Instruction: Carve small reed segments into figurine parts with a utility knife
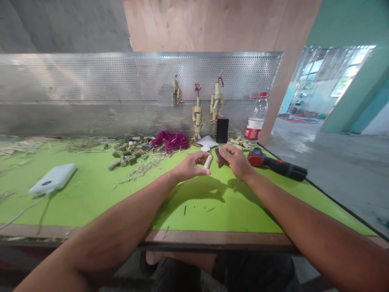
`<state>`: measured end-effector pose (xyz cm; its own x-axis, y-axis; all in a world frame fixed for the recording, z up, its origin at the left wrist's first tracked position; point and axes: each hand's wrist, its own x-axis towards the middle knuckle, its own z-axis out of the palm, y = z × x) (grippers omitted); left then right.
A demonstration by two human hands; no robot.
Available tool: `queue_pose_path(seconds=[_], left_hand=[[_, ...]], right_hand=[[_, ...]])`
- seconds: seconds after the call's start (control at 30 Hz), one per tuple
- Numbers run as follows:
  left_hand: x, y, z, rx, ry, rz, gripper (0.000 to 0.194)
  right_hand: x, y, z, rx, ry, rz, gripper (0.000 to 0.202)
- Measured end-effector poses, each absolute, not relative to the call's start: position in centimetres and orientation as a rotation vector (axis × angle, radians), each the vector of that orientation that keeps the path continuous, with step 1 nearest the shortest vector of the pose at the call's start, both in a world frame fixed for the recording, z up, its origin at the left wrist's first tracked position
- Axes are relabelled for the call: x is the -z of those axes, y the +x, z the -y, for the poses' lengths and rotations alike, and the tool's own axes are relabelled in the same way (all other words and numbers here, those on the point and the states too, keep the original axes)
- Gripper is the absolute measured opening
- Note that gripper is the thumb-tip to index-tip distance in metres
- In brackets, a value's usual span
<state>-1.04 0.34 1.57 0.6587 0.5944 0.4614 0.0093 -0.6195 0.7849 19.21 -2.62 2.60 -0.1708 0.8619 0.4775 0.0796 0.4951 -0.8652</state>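
My left hand (191,166) pinches a short, pale peeled wooden stick (208,162) between thumb and fingers, tilted a little off upright. Just to its right, my right hand (237,161) is closed on a small reddish-brown folded piece of sandpaper (219,157); its fine texture is too small to see clearly. A narrow gap separates the sandpaper from the stick. Both hands hover over the green tabletop (194,219) and cast shadows on it. Behind them, jointed figures made of similar wooden pieces, such as this one (197,115), stand or hang against the perforated metal panel (121,89).
Unpeeled wooden pieces (124,157) and shavings lie at left, beside purple string (172,142). A white power bank (53,178) with a cable is far left. A cordless power tool (276,164), a bottle (255,121), a black box (222,130) and peeled pieces (240,142) are at right.
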Motion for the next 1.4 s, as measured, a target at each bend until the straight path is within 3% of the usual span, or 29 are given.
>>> queue_pose_path(seconds=[0.23, 0.37, 0.5, 1.17, 1.4], left_hand=[[-1.9, -0.1, 0.4, -0.830, 1.922, -0.348, 0.038], [-2.1, -0.1, 0.8, -0.808, 1.866, -0.393, 0.049], [-2.1, -0.2, 0.9, -0.813, 1.864, -0.448, 0.043], [-0.5, 0.8, 0.7, -0.894, 1.618, -0.339, 0.052], [0.0, 1.8, 1.2, -0.968, 1.407, -0.231, 0.047]], right_hand=[[-2.6, 17.7, 4.2, -0.217, -0.956, 1.939, 0.040], [-2.4, 17.4, 4.4, -0.125, -0.939, 2.015, 0.037], [-2.6, 17.7, 4.0, 0.011, -1.057, 1.938, 0.040], [-1.9, 17.2, 3.8, -0.122, -0.974, 1.929, 0.039], [-2.2, 16.7, 4.1, -0.081, -1.044, 1.819, 0.041]])
